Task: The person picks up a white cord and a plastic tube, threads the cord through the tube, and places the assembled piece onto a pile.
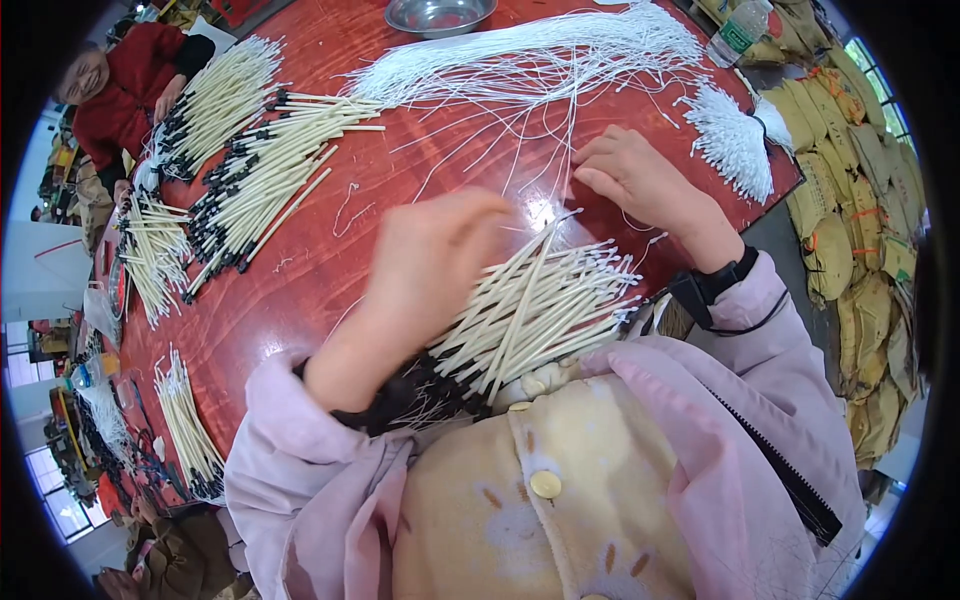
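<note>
My left hand (430,255) hovers over the near end of the table, smeared by motion, so its fingers do not show clearly. Beyond and to its right, my right hand (635,178) has its fingers curled together in a pinch at a white string, one of the strands trailing from the pile. Below both hands, against my body, lies a heap of pale cream sticks (545,315) with white string tips on the far ends and black parts near my lap. One or two of these sticks lie crosswise on top. Farther off spreads a long bundle of loose white strings (540,60).
On the left of the red table (310,220) lie several bundles of black-ended sticks (255,185). A metal bowl (440,15) stands at the far edge, a tied white string bunch (735,145) at the right. A co-worker (135,85) sits far left; stacked yellowish sacks (850,210) line the right.
</note>
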